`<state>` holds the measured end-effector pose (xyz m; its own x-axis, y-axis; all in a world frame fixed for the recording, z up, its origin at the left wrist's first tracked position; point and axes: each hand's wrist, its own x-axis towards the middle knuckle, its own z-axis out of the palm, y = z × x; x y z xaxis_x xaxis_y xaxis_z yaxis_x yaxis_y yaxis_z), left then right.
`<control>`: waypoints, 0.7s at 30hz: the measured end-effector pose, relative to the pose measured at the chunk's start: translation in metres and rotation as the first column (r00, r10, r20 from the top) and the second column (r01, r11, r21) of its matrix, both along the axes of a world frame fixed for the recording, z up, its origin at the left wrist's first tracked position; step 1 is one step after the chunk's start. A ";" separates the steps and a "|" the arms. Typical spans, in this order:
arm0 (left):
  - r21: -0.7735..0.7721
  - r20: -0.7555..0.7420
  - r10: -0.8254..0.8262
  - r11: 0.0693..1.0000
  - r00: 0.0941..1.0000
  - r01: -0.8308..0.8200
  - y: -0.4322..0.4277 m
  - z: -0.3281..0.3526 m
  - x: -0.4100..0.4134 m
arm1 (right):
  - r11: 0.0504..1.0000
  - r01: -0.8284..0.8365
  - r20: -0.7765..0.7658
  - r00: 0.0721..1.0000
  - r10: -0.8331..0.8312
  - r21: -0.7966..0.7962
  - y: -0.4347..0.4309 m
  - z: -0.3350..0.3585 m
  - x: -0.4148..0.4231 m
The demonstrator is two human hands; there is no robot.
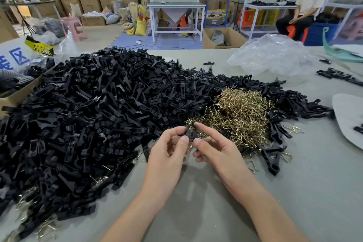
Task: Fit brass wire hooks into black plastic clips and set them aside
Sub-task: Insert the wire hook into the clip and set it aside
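Steady now: the left hand [170, 148] and right hand [214, 150] both pinch one black clip [190, 132] over the middle of the desk [198, 194], just short of the brass hook pile [237, 116], so hold it firm and press one in squarely.

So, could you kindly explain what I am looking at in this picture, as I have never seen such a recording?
There is no machine here: a person wears one camera on the head, so the single view looks forward and down at their own two hands. The left hand and the right hand together pinch one small black clip above a grey table. To the left lies a large pile of black clips; just behind the hands is a heap of brass wire hooks. A crumpled clear plastic bag lies farther back on the right. Whether a hook already sits in the held clip, I cannot tell.
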<state>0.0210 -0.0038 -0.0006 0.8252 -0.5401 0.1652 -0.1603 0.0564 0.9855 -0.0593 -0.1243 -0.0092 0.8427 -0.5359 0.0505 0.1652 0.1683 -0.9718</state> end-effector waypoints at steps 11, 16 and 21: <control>0.053 0.035 0.025 0.998 0.999 -0.026 0.001 -0.001 0.000 | 1.000 0.006 -0.003 1.000 -0.006 -0.003 0.001 0.000 -0.001; 0.057 0.043 0.021 0.998 0.999 -0.023 0.001 -0.001 -0.001 | 1.000 0.009 -0.009 1.000 -0.010 -0.012 0.001 -0.001 0.000; 0.069 0.039 0.012 0.998 0.999 -0.015 0.001 -0.001 0.001 | 1.000 0.010 -0.009 1.000 -0.010 -0.015 0.001 0.001 -0.001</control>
